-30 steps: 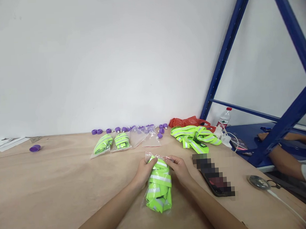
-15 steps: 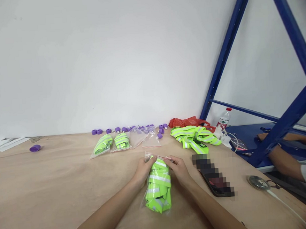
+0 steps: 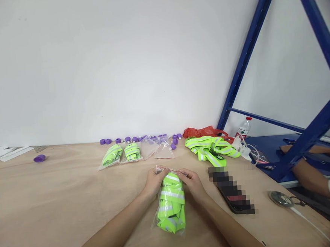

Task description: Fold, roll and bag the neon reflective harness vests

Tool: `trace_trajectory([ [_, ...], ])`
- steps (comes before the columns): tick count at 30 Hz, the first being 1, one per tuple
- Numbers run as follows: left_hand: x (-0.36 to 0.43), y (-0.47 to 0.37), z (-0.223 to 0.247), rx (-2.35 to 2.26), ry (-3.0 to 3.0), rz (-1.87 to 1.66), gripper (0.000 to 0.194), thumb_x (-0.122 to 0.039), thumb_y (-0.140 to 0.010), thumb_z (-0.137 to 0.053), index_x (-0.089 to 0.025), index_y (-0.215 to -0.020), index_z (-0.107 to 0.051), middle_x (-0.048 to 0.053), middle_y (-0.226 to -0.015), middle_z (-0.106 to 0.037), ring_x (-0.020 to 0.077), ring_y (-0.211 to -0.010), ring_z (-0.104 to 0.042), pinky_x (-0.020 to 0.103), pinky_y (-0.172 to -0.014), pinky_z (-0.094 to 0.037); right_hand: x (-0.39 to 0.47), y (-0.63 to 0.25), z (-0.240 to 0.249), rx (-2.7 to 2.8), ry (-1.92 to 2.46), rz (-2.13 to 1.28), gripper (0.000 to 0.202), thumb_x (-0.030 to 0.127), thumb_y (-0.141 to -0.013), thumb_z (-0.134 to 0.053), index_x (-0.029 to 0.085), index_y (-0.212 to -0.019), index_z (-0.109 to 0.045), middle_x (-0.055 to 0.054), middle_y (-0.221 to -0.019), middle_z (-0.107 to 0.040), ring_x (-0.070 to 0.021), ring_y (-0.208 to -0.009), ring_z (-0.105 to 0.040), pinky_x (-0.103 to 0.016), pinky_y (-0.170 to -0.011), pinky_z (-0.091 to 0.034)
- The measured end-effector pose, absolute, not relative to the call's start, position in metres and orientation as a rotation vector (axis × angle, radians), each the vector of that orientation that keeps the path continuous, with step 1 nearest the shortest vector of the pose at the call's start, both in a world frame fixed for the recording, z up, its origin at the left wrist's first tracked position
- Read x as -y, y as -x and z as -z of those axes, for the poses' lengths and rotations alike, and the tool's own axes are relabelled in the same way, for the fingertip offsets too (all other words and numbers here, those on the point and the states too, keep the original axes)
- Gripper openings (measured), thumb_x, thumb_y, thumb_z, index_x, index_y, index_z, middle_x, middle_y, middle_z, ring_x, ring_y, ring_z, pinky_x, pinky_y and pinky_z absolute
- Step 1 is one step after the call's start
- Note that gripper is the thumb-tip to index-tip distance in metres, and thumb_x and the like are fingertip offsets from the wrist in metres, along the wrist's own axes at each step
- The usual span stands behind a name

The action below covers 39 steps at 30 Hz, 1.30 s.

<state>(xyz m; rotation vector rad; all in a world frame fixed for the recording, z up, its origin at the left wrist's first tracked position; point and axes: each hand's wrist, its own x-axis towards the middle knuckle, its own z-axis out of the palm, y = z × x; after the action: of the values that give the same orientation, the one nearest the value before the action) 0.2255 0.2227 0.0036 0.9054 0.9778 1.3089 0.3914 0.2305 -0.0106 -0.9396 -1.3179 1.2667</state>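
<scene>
Low in the middle, your left hand [image 3: 155, 182] and right hand [image 3: 194, 182] are pinching the bag [image 3: 172, 205] by its top, maybe keeping its edges together.

On the bench [image 3: 60, 198], papers [image 3: 3, 153] far left; along the wall [image 3: 93, 68], small pieces [image 3: 118, 140]; before those, two bags [image 3: 129, 160] with straps [image 3: 112, 154] inside; farther right, loose straps [image 3: 201, 141], before the carrier bag [image 3: 201, 131] and behind the phone [image 3: 234, 194].

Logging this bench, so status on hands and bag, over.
Left hand and right hand pinching bag top. Bag holds green reflective strap. Phone lies right, not between hands.
</scene>
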Motion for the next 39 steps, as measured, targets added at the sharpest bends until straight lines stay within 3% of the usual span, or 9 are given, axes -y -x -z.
trace_trajectory([
  [8, -0.2223, -0.2284, -0.0023, -0.968, -0.905, -1.274, 0.045, -0.046, -0.055, -0.09, -0.012, -0.076, -0.07, 0.006, -0.07, -0.071, 0.0183, -0.063, -0.063, 0.028, -0.061, -0.049, -0.2295, -0.3913, 0.011, 1.323, 0.958, -1.247, 0.041, 0.056, -0.068, -0.081, 0.017, -0.069, -0.071, -0.002, -0.068, -0.066, -0.0175, -0.067, -0.055, -0.029, -0.065, -0.043],
  [21, -0.2213, -0.227, -0.0008, -0.971, -0.916, -1.236, 0.046, -0.05, -0.059, -0.088, -0.011, -0.076, -0.072, 0.006, -0.071, -0.071, 0.0178, -0.064, -0.063, 0.028, -0.062, -0.048, -0.2307, -0.3926, 0.0143, 1.362, 0.96, -1.257, 0.039, 0.054, -0.07, -0.081, 0.016, -0.073, -0.074, -0.004, -0.073, -0.069, -0.0186, -0.07, -0.058, -0.03, -0.066, -0.045],
  [39, -0.2212, -0.2265, 0.0011, -0.976, -0.952, -1.182, 0.039, -0.042, -0.056, -0.087, -0.012, -0.074, -0.07, 0.006, -0.071, -0.072, 0.0192, -0.064, -0.064, 0.028, -0.062, -0.049, -0.2333, -0.3923, 0.0196, 1.372, 0.976, -1.234, 0.042, 0.056, -0.069, -0.081, 0.016, -0.075, -0.072, -0.004, -0.072, -0.069, -0.0182, -0.068, -0.058, -0.029, -0.065, -0.044],
])
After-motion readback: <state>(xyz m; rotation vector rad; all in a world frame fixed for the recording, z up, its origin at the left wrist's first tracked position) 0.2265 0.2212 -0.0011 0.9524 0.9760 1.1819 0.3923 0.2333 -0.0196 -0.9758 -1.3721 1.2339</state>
